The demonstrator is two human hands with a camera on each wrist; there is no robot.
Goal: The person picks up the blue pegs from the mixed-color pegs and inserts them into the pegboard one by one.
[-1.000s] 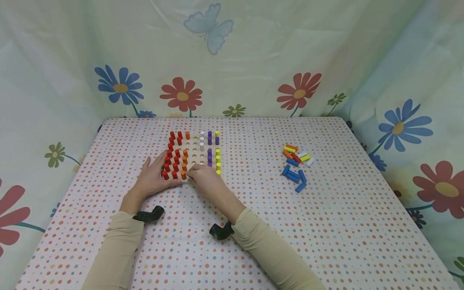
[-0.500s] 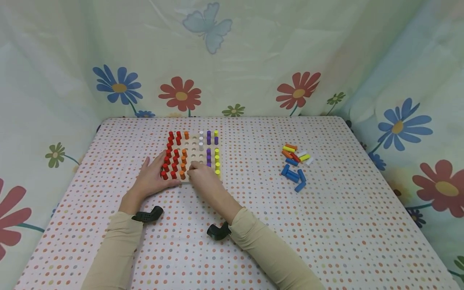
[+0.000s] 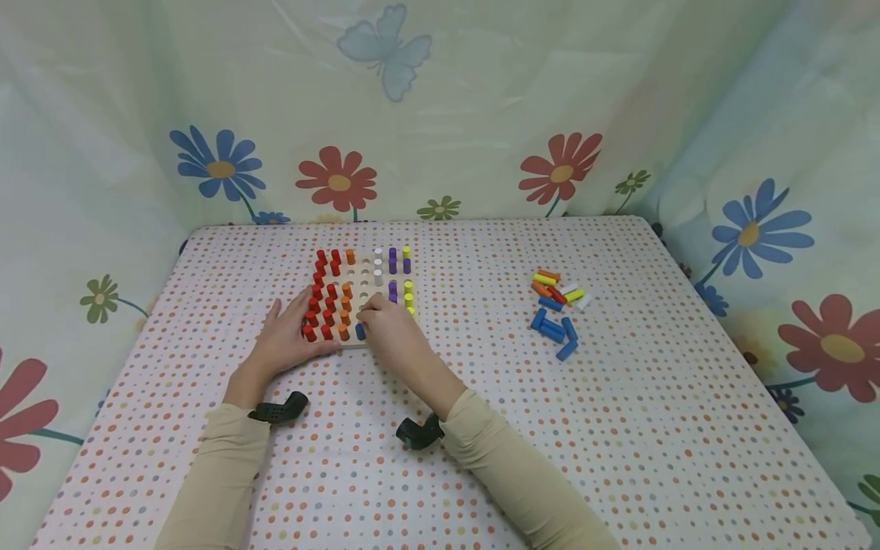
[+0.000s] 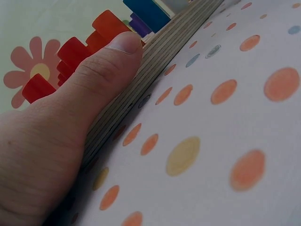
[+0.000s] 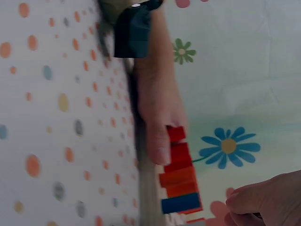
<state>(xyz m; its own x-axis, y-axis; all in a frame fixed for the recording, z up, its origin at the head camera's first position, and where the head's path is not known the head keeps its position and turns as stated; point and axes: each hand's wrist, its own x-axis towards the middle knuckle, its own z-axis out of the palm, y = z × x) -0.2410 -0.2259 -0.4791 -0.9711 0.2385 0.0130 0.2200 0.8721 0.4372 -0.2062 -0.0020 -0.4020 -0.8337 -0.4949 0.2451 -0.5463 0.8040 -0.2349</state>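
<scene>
A wooden pegboard [image 3: 354, 345] lies on the table, with rows of red, orange, white, purple and yellow pegs upright in it. My left hand [image 3: 285, 336] grips its left side, the thumb along the front edge. In the left wrist view the thumb [image 4: 106, 66] presses on the board beside red and orange pegs. A blue peg [image 3: 360, 331] stands in the front row beside an orange peg [image 3: 344, 331]. My right hand [image 3: 399, 336] is just above the board, fingertips pinched together. In the right wrist view a dark bit of a peg [image 5: 257, 215] shows between its fingers, mostly hidden.
To the right of the board lie loose blue pegs [image 3: 552, 330]. Behind them is a mixed pile with a yellow peg [image 3: 545, 279], orange, red and white ones. A dotted cloth [image 3: 653, 397] covers the table; a flowered curtain [image 3: 467, 92] hangs behind.
My right hand has moved slightly away from the board's front edge, uncovering the blue peg in the front row. My left hand keeps its hold on the board.
</scene>
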